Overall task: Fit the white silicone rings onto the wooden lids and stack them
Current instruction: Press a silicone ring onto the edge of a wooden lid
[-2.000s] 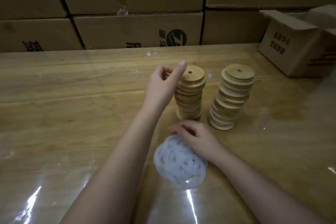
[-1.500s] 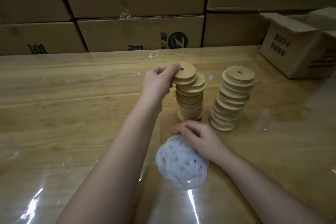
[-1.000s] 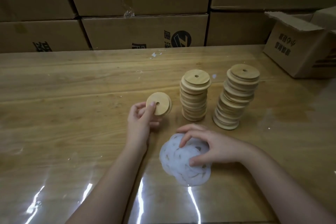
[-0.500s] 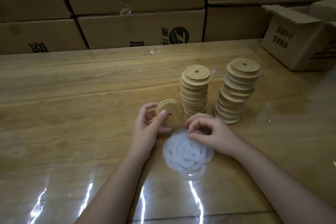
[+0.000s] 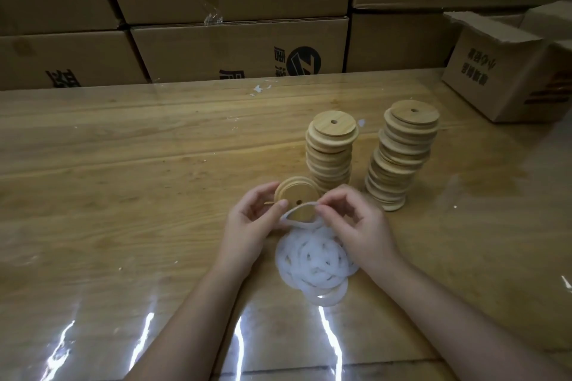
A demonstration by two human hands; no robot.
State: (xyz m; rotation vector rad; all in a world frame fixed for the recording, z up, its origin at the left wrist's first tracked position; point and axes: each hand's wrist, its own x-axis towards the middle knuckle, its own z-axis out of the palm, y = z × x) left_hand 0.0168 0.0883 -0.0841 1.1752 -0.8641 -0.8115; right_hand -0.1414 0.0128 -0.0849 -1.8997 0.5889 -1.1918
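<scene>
Lid (image 5: 297, 193) of wood, gripped by my left hand (image 5: 250, 223); my right hand (image 5: 356, 223) pinches a white silicone ring (image 5: 286, 216) against it, with the ring pile (image 5: 315, 260) just beneath both.

Two lid stacks (image 5: 330, 151) (image 5: 399, 161), one loose lid (image 5: 296, 193), one lifted ring (image 5: 301, 205), one ring heap (image 5: 315, 263), two hands (image 5: 250, 221) (image 5: 356, 221).

Wide stretch of bare table (image 5: 123, 164) left of the work: I could sweep a hand through there. The left stack (image 5: 331, 151) and right stack (image 5: 402, 158) of lids stand near each other, with only a narrow gap between. The left hand (image 5: 250, 219), holding a wooden lid (image 5: 301, 192), and the right hand (image 5: 356, 223), pinching a white ring (image 5: 301, 205), block the left stack's near side. The ring pile (image 5: 315, 260) lies just below them. An open carton (image 5: 495, 77) closes the far right, and a carton wall (image 5: 241, 49) bounds the back.
</scene>
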